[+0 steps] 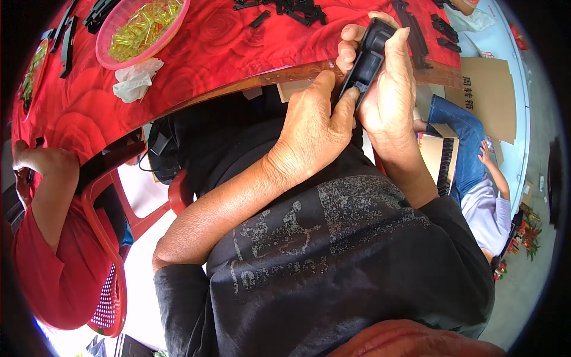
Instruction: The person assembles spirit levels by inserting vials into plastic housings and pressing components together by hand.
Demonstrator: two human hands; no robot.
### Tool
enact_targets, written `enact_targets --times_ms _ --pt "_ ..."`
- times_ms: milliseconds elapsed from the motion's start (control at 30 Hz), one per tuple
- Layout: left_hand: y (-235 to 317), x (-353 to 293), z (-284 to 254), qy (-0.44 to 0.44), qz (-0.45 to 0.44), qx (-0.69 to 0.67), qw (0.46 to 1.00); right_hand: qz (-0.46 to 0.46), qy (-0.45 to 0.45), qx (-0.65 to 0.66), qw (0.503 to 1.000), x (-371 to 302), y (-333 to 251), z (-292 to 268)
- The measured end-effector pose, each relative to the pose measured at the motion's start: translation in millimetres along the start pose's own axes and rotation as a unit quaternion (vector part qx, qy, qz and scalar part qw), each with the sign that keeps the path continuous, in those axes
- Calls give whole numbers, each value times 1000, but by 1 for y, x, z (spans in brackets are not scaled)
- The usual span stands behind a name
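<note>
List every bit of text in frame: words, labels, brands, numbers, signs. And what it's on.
Brown cardboard: large dark printed characters, legible, but I don't transcribe print.
Black shirt: pale, speckled lettering, too worn to read.
Small red marks just above the cardboard: too small to read.
Black part: no text visible.

Large dark characters run down the brown cardboard sheet (496,107) at the right. The black shirt (369,291) carries worn, pale lettering beside a flaked print, seemingly too broken up to read.
</note>
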State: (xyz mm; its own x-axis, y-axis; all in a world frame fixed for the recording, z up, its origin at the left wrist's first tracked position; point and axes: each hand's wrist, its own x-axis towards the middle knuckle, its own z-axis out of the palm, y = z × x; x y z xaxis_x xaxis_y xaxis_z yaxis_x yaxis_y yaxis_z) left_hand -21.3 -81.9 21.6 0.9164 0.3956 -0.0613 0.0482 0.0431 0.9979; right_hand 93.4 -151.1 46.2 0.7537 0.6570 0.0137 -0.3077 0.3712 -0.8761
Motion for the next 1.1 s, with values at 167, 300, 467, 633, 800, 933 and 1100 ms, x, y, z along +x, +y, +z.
enact_targets --times_ms 167,300,467,633,800,933,1100 --pt "-9 2 -1 10 6 28 1000 -8 10 -50 999 1 3 4" --pt "-7 1 1 12 -7 44 999 2 19 -49 999 -1 4 2" --pt "-2 2 -1 -4 -17 -7 1000 5 22 -55 998 1 3 -1" --pt "-1 1 -4 -24 -42 -41 998 32 32 -23 999 4 8 -8" --pt "3 2 -6 -36 -52 -53 997 30 28 -9 999 6 5 -11" --pt "3 -8 -15 4 21 14 1000 26 41 -4 999 7 5 -12" --pt "7 -8 -32 56 156 103 981 29 30 -12 999 8 4 -15"
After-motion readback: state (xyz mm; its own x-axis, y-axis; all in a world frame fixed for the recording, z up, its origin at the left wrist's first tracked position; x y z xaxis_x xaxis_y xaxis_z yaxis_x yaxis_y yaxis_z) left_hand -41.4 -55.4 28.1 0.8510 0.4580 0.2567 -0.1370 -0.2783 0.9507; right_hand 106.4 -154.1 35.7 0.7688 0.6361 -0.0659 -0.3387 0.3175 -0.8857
